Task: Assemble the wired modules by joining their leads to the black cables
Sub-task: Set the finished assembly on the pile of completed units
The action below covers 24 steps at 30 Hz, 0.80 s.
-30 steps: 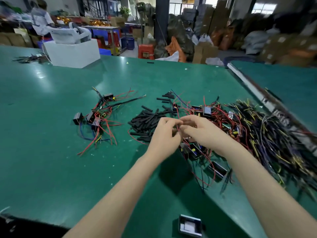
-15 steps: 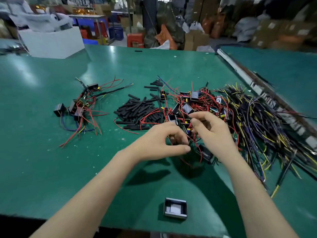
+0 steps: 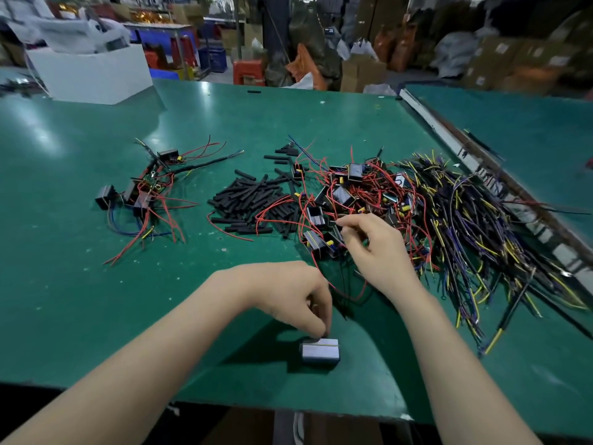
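A small black boxy module with a pale grey face point(image 3: 320, 352) sits near the green table's point(image 3: 80, 284) front edge. The left hand point(image 3: 290, 295) curls its fingertips onto the module's far top edge; whether they truly pinch it I cannot tell. It looks light and rigid, best held by its body, not its thin red leads. The right hand point(image 3: 372, 248) pinches a small black piece over the tangled heap of modules with red wires point(image 3: 346, 200), between short black sleeves point(image 3: 247, 200) and dark cables with yellow ends point(image 3: 475, 226).
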### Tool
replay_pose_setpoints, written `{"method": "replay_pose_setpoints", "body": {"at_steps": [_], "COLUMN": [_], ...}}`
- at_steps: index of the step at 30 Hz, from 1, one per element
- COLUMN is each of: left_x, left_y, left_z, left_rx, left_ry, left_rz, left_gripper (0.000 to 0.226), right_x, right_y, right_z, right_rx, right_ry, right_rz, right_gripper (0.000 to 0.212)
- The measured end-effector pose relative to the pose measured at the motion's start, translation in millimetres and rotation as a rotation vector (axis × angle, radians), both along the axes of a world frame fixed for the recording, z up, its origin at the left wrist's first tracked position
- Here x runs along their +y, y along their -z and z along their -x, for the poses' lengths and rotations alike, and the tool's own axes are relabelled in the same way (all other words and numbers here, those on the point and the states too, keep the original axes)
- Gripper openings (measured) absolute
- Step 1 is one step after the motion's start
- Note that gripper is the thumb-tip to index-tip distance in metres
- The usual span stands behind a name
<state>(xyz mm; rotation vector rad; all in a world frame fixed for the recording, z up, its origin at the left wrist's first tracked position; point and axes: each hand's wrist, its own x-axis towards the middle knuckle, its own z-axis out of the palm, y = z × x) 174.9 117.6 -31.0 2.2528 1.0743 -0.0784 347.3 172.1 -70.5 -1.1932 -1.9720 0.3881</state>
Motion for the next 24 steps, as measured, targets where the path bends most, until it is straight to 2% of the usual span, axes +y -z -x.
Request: {"method": "replay_pose_setpoints", "body": {"at_steps": [2, 7, 14, 19, 24], "left_x": [0, -2, -6, -11, -8], "left_y": [1, -5, -6, -5, -3], "left_z": [-1, 1, -6, -7, -6], "left_rx": [0.004, -0.031, -0.031, 0.051, 0.059], "left_ry": [0.000, -0.045, -0.022, -0.049, -0.086], "left_rz": [-0.024, 0.030, 0.079, 0.095, 0.056], "left_gripper": [0.010, 0.029, 0.020, 0.039, 0.025], "right_x": [0, 2, 2, 1, -1], "right_y": [1, 1, 2, 2, 2], "right_z": [-1, -4, -5, -6, -6], "right_rx": [0.009, 0.042, 0.040, 0.047, 0.040], "right_ry": [0.009, 0.043, 0.040, 0.048, 0.037], "right_rz": [-0.018, -0.034, 0.003, 0.026, 0.056], "right_gripper": [0.019, 0.019, 0.020, 0.020, 0.021]}}
